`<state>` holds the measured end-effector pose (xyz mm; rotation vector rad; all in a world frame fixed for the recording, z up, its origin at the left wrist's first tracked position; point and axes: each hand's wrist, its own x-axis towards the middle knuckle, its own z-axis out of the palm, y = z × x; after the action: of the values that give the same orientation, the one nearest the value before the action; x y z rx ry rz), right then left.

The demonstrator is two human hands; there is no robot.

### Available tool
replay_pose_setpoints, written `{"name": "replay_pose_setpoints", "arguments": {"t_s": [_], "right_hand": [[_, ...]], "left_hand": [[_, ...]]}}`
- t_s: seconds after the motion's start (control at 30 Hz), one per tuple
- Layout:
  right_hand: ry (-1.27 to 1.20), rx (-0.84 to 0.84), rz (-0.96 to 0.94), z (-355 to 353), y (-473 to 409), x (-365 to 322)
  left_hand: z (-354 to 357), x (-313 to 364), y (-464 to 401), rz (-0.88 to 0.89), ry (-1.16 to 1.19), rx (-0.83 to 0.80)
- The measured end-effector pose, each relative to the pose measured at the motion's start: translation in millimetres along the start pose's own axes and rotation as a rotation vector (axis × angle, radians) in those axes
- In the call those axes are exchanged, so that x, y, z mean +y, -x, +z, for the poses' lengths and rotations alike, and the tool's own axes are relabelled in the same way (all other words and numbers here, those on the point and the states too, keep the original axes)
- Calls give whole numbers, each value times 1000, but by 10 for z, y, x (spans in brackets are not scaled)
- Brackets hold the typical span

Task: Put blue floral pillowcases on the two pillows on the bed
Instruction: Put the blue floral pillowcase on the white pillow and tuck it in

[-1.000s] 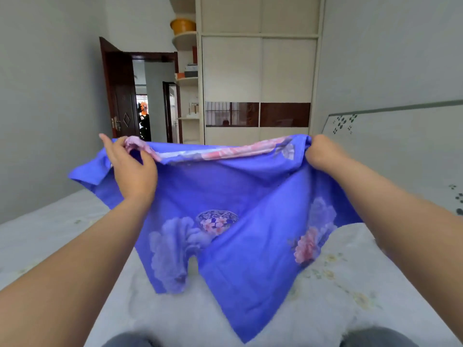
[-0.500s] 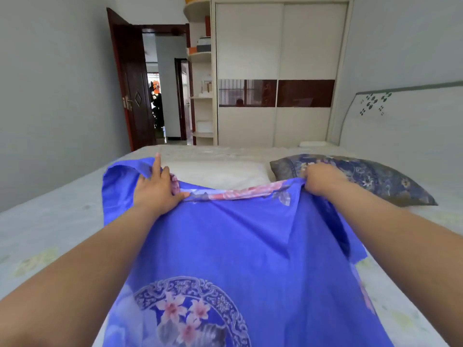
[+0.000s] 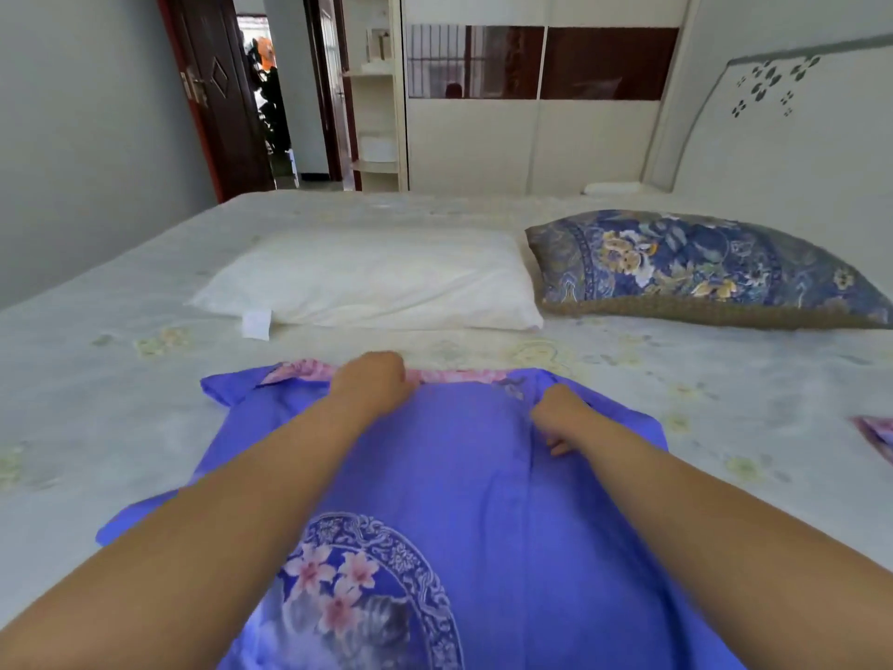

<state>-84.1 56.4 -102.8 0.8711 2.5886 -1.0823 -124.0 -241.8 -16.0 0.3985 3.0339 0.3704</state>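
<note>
My left hand (image 3: 372, 379) is curled over the far hem of the blue floral pillowcase (image 3: 464, 481), fingers closed down onto the pink-patterned band at its opening, at about 12 o'clock from me. My right hand (image 3: 555, 418) sits just beside it toward 1 o'clock, knuckles up, pinching a fold of the same thin, smooth cotton. The pillowcase lies spread flat on the bed (image 3: 121, 379), its round medallion of pink blossoms close to me at 6 o'clock. Beyond my hands, at 12 o'clock, rests the bare white pillow (image 3: 377, 282), plump and softly creased, with a small tag at its near corner. At 2 o'clock lies the second pillow (image 3: 691, 263) in a dark blue paisley cover with a woven edge.
</note>
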Motion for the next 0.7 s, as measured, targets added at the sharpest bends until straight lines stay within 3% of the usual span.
{"name": "replay_pose_setpoints", "arguments": {"t_s": [0.07, 0.13, 0.27, 0.33, 0.37, 0.43, 0.5, 0.53, 0.63, 0.7], "right_hand": [[75, -117, 134, 44, -57, 151], [85, -230, 123, 28, -16, 210], [-262, -508, -148, -74, 203, 194], [-394, -567, -287, -127, 343, 109], [-418, -540, -339, -137, 396, 71], [-310, -330, -402, -149, 460, 8], [-21, -120, -347, -171, 495, 42], [122, -94, -262, -175, 463, 100], [418, -117, -69, -189, 475, 256], [514, -98, -61, -223, 425, 319]], "left_hand": [[511, 356, 158, 97, 179, -267], [905, 653, 334, 188, 166, -386], [1233, 1026, 453, 212, -15, -260], [1251, 1028, 418, 184, -10, -209], [1236, 985, 384, 136, 68, -203], [1239, 793, 216, -71, 451, -231], [1164, 503, 3, -327, 878, -256], [1117, 321, -110, -405, 994, -218], [836, -149, -276, -425, 1054, -44], [516, -302, -244, -425, 1085, 14]]}}
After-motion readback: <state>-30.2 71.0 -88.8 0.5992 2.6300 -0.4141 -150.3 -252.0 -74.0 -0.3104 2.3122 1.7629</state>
